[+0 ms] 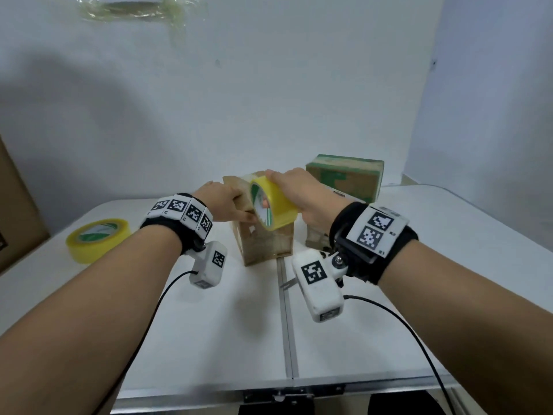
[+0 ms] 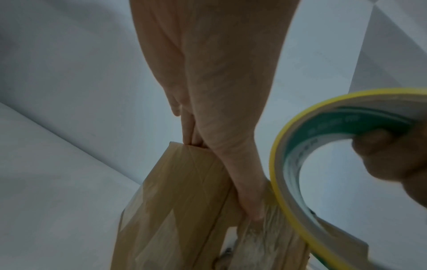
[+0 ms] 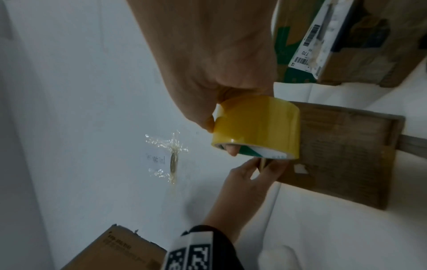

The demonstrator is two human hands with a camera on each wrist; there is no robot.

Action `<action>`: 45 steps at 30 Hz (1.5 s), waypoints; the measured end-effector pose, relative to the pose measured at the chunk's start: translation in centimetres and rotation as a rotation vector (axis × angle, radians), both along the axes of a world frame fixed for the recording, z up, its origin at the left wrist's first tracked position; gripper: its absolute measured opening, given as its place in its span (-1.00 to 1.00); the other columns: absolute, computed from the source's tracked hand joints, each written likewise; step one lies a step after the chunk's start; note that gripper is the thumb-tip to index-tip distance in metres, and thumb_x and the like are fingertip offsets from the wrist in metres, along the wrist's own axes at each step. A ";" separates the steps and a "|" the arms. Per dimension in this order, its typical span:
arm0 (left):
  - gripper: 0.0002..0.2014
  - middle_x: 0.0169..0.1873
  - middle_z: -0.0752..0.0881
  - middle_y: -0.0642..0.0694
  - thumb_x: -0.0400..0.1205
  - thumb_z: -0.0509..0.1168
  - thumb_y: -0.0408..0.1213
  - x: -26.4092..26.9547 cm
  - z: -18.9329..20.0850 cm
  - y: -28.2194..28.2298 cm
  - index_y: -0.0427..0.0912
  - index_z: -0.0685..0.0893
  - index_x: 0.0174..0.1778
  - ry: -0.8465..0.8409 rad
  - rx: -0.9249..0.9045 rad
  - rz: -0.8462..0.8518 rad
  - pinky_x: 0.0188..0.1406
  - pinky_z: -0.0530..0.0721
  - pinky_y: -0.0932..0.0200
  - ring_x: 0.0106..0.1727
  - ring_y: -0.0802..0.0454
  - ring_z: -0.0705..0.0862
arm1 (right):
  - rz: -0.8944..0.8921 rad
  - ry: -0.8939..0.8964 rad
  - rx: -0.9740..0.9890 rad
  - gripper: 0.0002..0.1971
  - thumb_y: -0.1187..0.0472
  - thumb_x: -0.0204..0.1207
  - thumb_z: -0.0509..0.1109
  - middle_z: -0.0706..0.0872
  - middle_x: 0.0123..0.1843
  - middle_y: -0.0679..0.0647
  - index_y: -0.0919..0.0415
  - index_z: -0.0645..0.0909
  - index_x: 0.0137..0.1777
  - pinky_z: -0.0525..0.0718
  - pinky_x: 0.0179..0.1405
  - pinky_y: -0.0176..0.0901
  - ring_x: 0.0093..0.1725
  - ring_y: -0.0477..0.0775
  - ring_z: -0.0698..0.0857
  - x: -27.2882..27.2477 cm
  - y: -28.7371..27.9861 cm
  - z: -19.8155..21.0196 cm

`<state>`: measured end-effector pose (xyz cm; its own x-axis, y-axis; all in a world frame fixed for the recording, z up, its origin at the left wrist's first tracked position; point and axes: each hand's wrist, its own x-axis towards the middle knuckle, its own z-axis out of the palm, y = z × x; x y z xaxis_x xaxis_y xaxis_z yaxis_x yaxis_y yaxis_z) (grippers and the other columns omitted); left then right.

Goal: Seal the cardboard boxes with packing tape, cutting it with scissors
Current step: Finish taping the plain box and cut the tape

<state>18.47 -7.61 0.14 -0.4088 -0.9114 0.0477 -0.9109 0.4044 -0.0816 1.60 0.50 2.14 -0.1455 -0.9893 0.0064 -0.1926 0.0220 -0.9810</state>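
Note:
A small brown cardboard box (image 1: 266, 241) stands upright at the table's middle. My left hand (image 1: 236, 205) holds its top, fingers lying over the lid and thumb on the near face (image 2: 251, 201). My right hand (image 1: 287, 190) grips a yellow packing tape roll (image 1: 278, 209) tilted over the box's top near edge, with one finger through the core (image 3: 232, 151). The roll (image 3: 256, 126) touches the box (image 3: 342, 155) beside my left hand (image 3: 254, 169). Scissors (image 1: 288, 285) lie on the table behind my right wrist camera; only a blade tip shows.
A second box with green print (image 1: 344, 178) sits behind to the right. Another yellow tape roll (image 1: 97, 239) lies flat at the table's left. A large cardboard box (image 1: 15, 211) stands off the left edge. Wall close behind; cables trail from both wrists.

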 end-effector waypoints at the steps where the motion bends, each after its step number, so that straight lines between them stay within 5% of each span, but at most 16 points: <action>1: -0.34 -0.12 0.65 -0.07 0.44 0.30 0.40 0.0 -0.1 -0.1 -0.10 0.59 0.18 0.004 0.003 0.000 -0.12 0.42 0.13 -0.05 -0.06 0.56 | -0.008 0.040 0.008 -0.67 -0.02 0.68 0.26 0.63 -0.22 0.09 0.30 0.50 0.09 0.52 -0.59 -0.35 -0.35 0.01 0.68 0.0 0.3 -0.6; 3: -0.36 -0.05 0.69 -0.10 0.43 0.30 0.40 -0.1 -0.1 -0.2 -0.11 0.59 0.14 0.025 0.013 0.000 -0.12 0.47 0.11 -0.04 -0.08 0.60 | 0.002 0.070 0.059 -0.60 -0.08 0.65 0.27 0.71 -0.12 0.14 0.32 0.51 0.14 0.67 -0.39 -0.29 -0.23 0.08 0.69 0.0 0.8 -2.0; 5: -0.33 -0.05 0.69 -0.09 0.41 0.28 0.45 -0.3 -0.1 -0.2 -0.10 0.59 0.12 0.034 0.013 -0.002 -0.10 0.50 0.10 -0.02 -0.08 0.61 | 0.013 0.003 0.095 -0.53 -0.08 0.62 0.29 0.81 -0.12 0.25 0.35 0.52 0.24 0.79 -0.04 0.04 -0.17 0.20 0.77 -0.1 1.2 -3.4; 7: -0.30 -0.06 0.65 -0.06 0.39 0.27 0.47 -0.4 0.0 -0.1 -0.09 0.59 0.15 0.028 0.014 0.002 -0.08 0.49 0.11 -0.01 -0.07 0.59 | 0.014 -0.017 0.096 -0.60 -0.03 0.66 0.26 0.82 -0.23 0.24 0.35 0.55 0.21 0.78 0.02 0.09 -0.22 0.18 0.78 -0.3 1.6 -4.1; 12: -0.29 0.14 0.68 -0.14 0.43 0.31 0.40 -0.5 0.0 0.2 -0.09 0.58 0.29 0.048 0.027 0.018 -0.04 0.46 0.12 0.06 -0.09 0.58 | 0.049 -0.004 0.084 -0.62 0.03 0.72 0.21 0.75 -0.31 0.21 0.35 0.49 0.32 0.66 -0.49 -0.31 -0.44 0.05 0.73 0.0 2.3 -4.3; 16: -0.28 0.19 0.67 -0.13 0.44 0.32 0.37 -0.5 0.0 0.4 -0.08 0.54 0.36 0.059 0.034 0.031 -0.02 0.44 0.12 0.21 -0.13 0.60 | 0.027 0.048 0.074 -0.53 -0.04 0.71 0.19 0.78 -0.22 0.19 0.34 0.42 0.40 0.73 -0.18 -0.11 -0.34 0.07 0.78 0.5 2.4 -5.7; 20: -0.47 -0.04 0.68 -0.10 0.43 0.33 0.38 -0.4 -0.1 0.4 -0.02 0.52 -0.01 0.088 0.046 0.031 -0.11 0.45 0.10 0.02 -0.08 0.60 | 0.027 0.118 0.058 -0.59 -0.05 0.73 0.16 0.75 -0.23 0.13 0.29 0.45 0.32 0.54 -0.42 -0.22 -0.42 -0.04 0.71 0.3 2.5 -6.5; 22: -0.48 -0.11 0.64 -0.05 0.42 0.33 0.39 -0.3 -0.2 0.4 0.00 0.51 -0.04 0.102 0.050 0.038 -0.12 0.46 0.09 0.01 -0.07 0.59 | 0.033 0.115 0.060 -0.61 -0.05 0.72 0.17 0.74 -0.20 0.15 0.29 0.44 0.30 0.53 -0.47 -0.26 -0.45 -0.04 0.71 0.3 2.4 -6.8; 29: -0.39 0.18 0.66 -0.08 0.46 0.42 0.23 0.0 -1.1 0.7 -0.10 0.51 0.28 0.269 0.118 0.020 0.04 0.51 0.09 0.11 -0.07 0.59 | 0.059 0.002 0.110 -0.65 -0.02 0.70 0.23 0.73 -0.29 0.15 0.25 0.39 0.27 0.65 -0.40 -0.22 -0.51 0.01 0.73 0.9 1.6 -8.3; 33: -0.09 0.60 0.32 -0.04 0.52 0.49 -0.01 0.6 -0.5 0.8 0.00 0.09 0.69 0.398 0.359 0.056 0.43 0.29 0.16 0.58 -0.05 0.32 | 0.071 -0.003 0.116 -0.68 0.00 0.71 0.23 0.74 -0.33 0.15 0.30 0.44 0.18 0.64 -0.43 -0.24 -0.49 0.00 0.72 0.5 1.2 -8.2; 36: -0.22 0.67 0.14 0.02 0.66 0.34 -0.09 0.2 0.3 1.5 0.05 0.04 0.71 0.635 0.444 0.001 0.43 0.11 0.27 0.66 0.09 0.10 | 0.098 -0.023 0.129 -0.67 0.02 0.71 0.23 0.74 -0.30 0.18 0.31 0.44 0.22 0.63 -0.46 -0.27 -0.48 0.01 0.73 0.4 1.4 -7.8; 40: -0.47 0.70 0.04 -0.04 0.79 0.00 -0.02 -2.5 1.0 1.2 -0.12 0.16 0.68 0.468 0.280 -0.073 0.60 -0.07 0.17 0.70 0.03 -0.01 | 0.098 -0.062 0.125 -0.68 0.05 0.71 0.24 0.73 -0.23 0.24 0.31 0.39 0.23 0.61 -0.53 -0.33 -0.48 0.03 0.72 0.4 1.5 -7.5; 45: -0.51 0.58 0.32 -0.24 0.80 -0.11 -0.05 -4.1 -0.2 -2.9 -0.24 0.32 0.57 0.214 0.132 0.030 0.57 0.20 -0.19 0.60 -0.18 0.27 | 0.156 -0.056 0.162 -0.65 0.04 0.71 0.24 0.74 -0.25 0.22 0.32 0.37 0.27 0.61 -0.54 -0.42 -0.39 0.04 0.75 0.0 1.8 -7.8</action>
<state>14.34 -10.47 -0.03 -0.3751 -0.9269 0.0098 -0.9134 0.3714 0.1663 1.63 2.32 -5.64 0.0131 -0.9873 -0.1582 -0.1517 0.1544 -0.9763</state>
